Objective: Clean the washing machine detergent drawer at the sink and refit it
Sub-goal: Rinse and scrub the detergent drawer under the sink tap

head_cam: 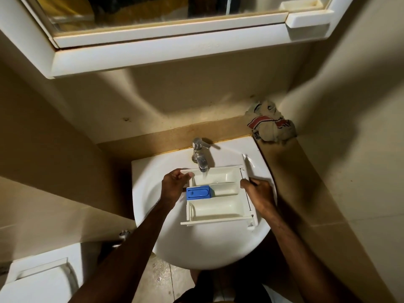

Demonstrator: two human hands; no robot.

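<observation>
The left hand [175, 186] grips one end of the drawer [218, 195], fingers curled over its rim; the right hand [258, 193] clasps the opposite end, by the front panel. Between them the white drawer sits level over the sink [207, 248], its far compartment under the running tap [200, 156]. A blue insert [199, 192] remains in the middle channel. Rinsing well likely means tilting the drawer so water sweeps every compartment and drains into the basin. A crumpled cloth [271, 123] lies on the ledge behind.

One detergent drawer [218, 194] with three compartments, one blue insert [198, 192], one tap [200, 154], one sink [150, 206], one crumpled cloth [271, 124], two hands
</observation>
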